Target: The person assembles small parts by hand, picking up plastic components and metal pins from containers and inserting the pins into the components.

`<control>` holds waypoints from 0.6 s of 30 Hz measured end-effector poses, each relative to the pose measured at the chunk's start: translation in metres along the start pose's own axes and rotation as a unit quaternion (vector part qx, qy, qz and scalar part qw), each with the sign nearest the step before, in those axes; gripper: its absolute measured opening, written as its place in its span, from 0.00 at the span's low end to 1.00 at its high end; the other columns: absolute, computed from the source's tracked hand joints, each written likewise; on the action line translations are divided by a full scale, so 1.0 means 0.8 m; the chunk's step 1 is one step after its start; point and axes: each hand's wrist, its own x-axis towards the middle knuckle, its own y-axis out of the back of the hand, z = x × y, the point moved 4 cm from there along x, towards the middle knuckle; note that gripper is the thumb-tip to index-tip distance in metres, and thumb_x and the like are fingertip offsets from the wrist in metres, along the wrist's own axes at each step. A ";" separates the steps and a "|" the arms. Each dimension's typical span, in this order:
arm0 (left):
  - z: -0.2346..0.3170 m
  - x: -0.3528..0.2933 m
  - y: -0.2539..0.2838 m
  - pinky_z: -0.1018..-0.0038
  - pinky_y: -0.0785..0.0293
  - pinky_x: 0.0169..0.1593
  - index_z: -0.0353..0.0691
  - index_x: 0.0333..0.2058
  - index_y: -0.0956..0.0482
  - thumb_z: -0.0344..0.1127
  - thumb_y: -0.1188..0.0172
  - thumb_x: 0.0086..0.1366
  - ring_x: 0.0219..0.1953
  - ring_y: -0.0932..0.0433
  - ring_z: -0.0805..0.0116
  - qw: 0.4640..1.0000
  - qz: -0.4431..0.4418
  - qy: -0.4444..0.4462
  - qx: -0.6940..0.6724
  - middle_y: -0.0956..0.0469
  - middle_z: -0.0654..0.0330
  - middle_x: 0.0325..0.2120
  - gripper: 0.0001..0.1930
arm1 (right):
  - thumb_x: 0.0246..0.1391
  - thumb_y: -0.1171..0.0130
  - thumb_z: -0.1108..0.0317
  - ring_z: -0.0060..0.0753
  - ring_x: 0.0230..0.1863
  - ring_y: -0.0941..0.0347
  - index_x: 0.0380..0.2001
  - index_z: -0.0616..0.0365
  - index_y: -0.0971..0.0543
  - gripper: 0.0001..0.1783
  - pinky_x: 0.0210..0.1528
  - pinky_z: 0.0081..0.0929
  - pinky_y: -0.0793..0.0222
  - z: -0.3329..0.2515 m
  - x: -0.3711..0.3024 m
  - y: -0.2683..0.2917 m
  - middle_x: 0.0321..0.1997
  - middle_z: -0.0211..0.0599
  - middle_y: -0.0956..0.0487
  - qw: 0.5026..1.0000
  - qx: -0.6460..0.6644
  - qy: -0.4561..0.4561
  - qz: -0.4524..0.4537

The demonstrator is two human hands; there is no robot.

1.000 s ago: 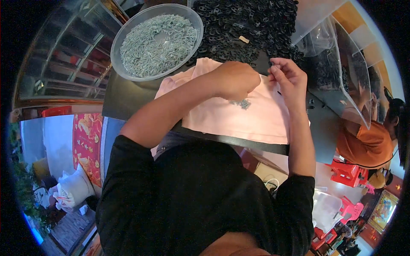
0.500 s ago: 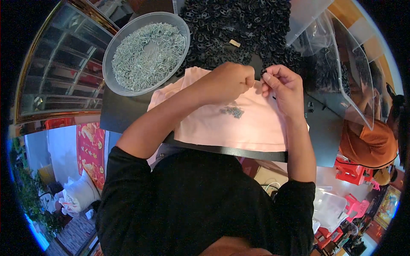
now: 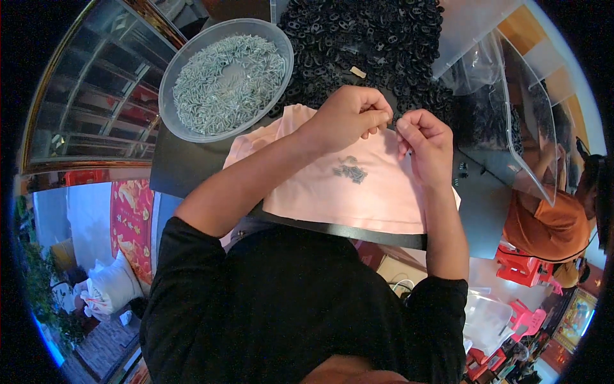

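My left hand (image 3: 358,114) is closed in a pinch above the pink cloth (image 3: 307,198); whatever its fingertips hold is too small to make out. Just to its right, my right hand (image 3: 427,142) pinches a small black plastic piece (image 3: 394,122), mostly hidden by the fingers. The two sets of fingertips nearly meet at this piece. On the cloth below lies a little heap of short silvery screw-like pieces (image 3: 350,171). Beyond my hands spreads a large pile of black plastic pieces (image 3: 364,32), some showing two holes.
A round clear tub (image 3: 167,96) of the same silvery pieces stands at the far left of the dark table (image 3: 476,211). A tan scrap (image 3: 358,72) lies on the black pile. Clear plastic bins (image 3: 511,121) stand at the right, beside another person in an orange top (image 3: 550,224).
My left hand has turned, its fingers now extended in a pinch toward the black piece. My right hand has shifted slightly down, keeping that piece in its fingers.
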 end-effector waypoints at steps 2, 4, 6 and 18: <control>0.001 -0.001 0.000 0.85 0.35 0.22 0.33 0.26 0.26 0.26 0.48 0.55 0.19 0.32 0.81 1.000 0.003 0.000 -0.006 0.28 0.65 0.18 0.03 | 0.48 0.45 0.75 0.15 0.13 0.38 0.23 0.62 0.26 0.03 0.14 0.13 0.42 -0.001 -0.001 -0.002 0.17 0.29 0.29 1.000 -0.003 0.005 -0.003; -0.002 -0.001 -0.001 0.85 0.35 0.22 0.34 0.26 0.26 0.27 0.47 0.56 0.20 0.32 0.81 1.000 0.001 0.016 -0.002 0.28 0.65 0.18 0.03 | 0.48 0.45 0.75 0.14 0.13 0.39 0.23 0.62 0.26 0.03 0.14 0.13 0.43 -0.001 -0.002 -0.004 0.17 0.28 0.29 1.000 0.009 0.005 0.007; 0.001 -0.002 -0.001 0.85 0.35 0.22 0.33 0.26 0.26 0.27 0.47 0.56 0.20 0.31 0.81 1.000 0.005 0.016 0.010 0.27 0.64 0.18 0.04 | 0.48 0.45 0.75 0.14 0.13 0.39 0.23 0.62 0.27 0.03 0.14 0.12 0.43 0.001 -0.003 -0.004 0.16 0.28 0.29 1.000 0.000 0.015 0.006; 0.015 -0.003 -0.006 0.81 0.32 0.26 0.32 0.28 0.26 0.29 0.46 0.57 0.21 0.30 0.77 0.958 0.061 -0.114 0.257 0.26 0.63 0.19 0.05 | 0.49 0.45 0.75 0.13 0.14 0.39 0.21 0.61 0.28 0.05 0.15 0.12 0.46 -0.001 -0.002 -0.005 0.14 0.25 0.31 0.993 -0.096 0.061 0.007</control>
